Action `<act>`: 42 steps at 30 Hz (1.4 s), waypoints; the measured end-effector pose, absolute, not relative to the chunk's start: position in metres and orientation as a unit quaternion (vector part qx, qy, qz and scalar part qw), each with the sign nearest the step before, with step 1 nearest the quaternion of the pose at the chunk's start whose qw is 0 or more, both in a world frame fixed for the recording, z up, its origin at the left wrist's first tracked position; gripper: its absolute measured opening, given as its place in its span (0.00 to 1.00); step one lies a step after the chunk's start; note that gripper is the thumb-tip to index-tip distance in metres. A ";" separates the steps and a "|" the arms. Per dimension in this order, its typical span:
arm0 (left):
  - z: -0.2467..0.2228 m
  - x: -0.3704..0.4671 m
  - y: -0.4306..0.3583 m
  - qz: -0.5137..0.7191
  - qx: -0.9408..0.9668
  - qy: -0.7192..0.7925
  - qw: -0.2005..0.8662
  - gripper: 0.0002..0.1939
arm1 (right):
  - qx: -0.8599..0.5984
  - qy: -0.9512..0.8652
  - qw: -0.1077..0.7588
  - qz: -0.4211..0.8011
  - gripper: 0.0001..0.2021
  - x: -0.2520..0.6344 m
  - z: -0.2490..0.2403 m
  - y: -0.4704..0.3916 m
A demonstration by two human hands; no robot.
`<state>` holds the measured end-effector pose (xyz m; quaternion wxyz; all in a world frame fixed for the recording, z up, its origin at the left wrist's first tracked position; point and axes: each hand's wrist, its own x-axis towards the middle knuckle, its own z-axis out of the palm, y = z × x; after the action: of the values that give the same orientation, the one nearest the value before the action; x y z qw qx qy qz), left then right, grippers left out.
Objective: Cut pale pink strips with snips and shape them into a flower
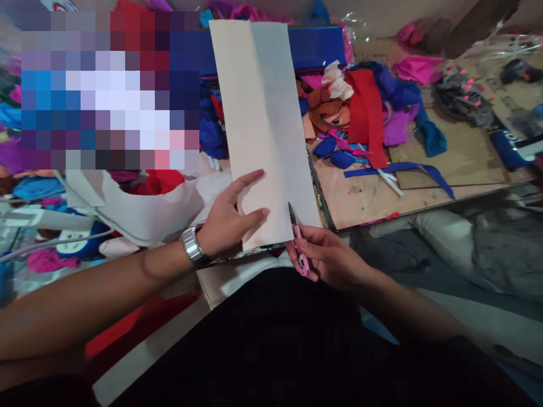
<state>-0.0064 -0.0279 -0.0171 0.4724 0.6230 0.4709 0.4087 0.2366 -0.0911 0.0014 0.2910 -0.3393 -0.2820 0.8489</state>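
Pressing left hand (pixel 224 220) onto near left part of long white paper (pixel 275 124), thumb and index finger spread apart, both on top of it; can't tell how remaining left fingers sit. Wearing silver watch (pixel 193 245) on left wrist. Holding pink scissors (pixel 302 257) in right hand (pixel 328 254), thumb and fingers closed around the handles, blades looking shut and pointing away from body, over near right part of white paper; can't tell if touching it. Lying lengthwise away from body, with a crease or fold down the length and far end overlapping blue box (pixel 318 50): white paper again. Right of it, on worktable (pixel 354 206): red fabric strips (pixel 367 113), crumpled white scrap (pixel 338 82), mixed blue, purple and brown scraps, plus long blue strip (pixel 428 170) lying partly across brown sheet (pixel 449 155). Farther right, see dark bundle (pixel 462 99) dotted with pink tips. Left of white paper, see curved white sheet (pixel 144 212) with red material (pixel 163 182) behind its edge, then blue-and-white object (pixel 82 243) near pink cloth (pixel 48 261). Too pixelated to read at upper left.
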 end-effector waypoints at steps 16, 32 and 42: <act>-0.016 -0.005 -0.029 0.408 0.620 0.472 0.476 0.38 | -0.340 -0.282 0.297 0.847 0.14 0.237 0.003 -0.097; -0.016 -0.006 -0.032 0.404 0.619 0.464 0.488 0.40 | -0.350 -0.280 0.301 0.842 0.15 0.236 0.004 -0.092; -0.016 -0.005 -0.031 0.413 0.618 0.462 0.484 0.39 | -0.342 -0.263 0.303 0.850 0.13 0.237 0.006 -0.099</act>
<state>-0.0048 -0.0311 -0.0164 0.4843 0.6177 0.4621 0.4128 0.2369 -0.0986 0.0062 0.3027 -0.3418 -0.2629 0.8500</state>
